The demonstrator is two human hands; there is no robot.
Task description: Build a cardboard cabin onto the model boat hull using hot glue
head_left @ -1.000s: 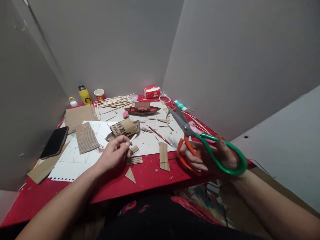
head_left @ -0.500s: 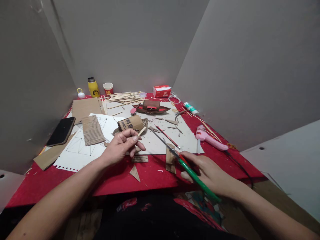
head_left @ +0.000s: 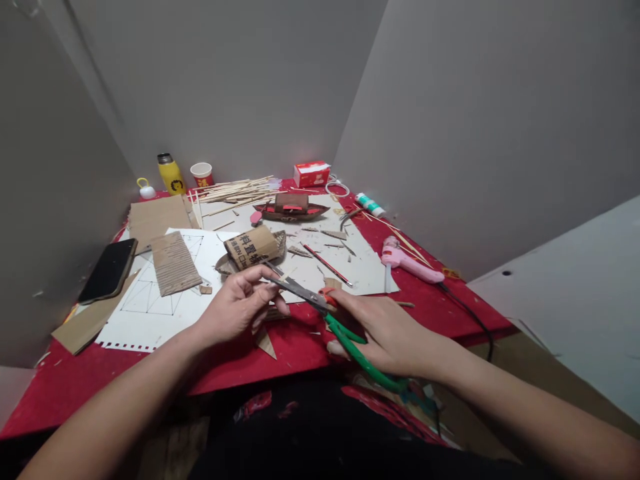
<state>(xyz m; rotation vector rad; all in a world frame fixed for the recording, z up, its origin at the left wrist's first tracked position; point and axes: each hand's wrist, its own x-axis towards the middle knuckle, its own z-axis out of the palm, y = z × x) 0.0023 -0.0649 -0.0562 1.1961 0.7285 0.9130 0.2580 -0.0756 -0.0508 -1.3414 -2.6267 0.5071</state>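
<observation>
My left hand (head_left: 240,303) pinches a small strip of cardboard over the near part of the red table (head_left: 300,347); the strip is mostly hidden by fingers and blades. My right hand (head_left: 385,330) grips the green and orange scissors (head_left: 325,310), whose blades point left and meet the fingertips of my left hand. A cardboard triangle (head_left: 265,343) lies on the red cloth just below my left hand.
A cardboard model boat (head_left: 293,208) sits further back, with a bundle of wooden sticks (head_left: 235,190), a printed cardboard roll (head_left: 250,248), a red pencil (head_left: 327,265), a pink glue gun (head_left: 407,261), a black phone (head_left: 107,270), corrugated cardboard (head_left: 175,263), a yellow bottle (head_left: 170,175). Grey walls enclose the table.
My right hand has swung the scissors down from the right and across to my left hand, so the blades now reach the held strip. My left hand has stayed nearly in place.
</observation>
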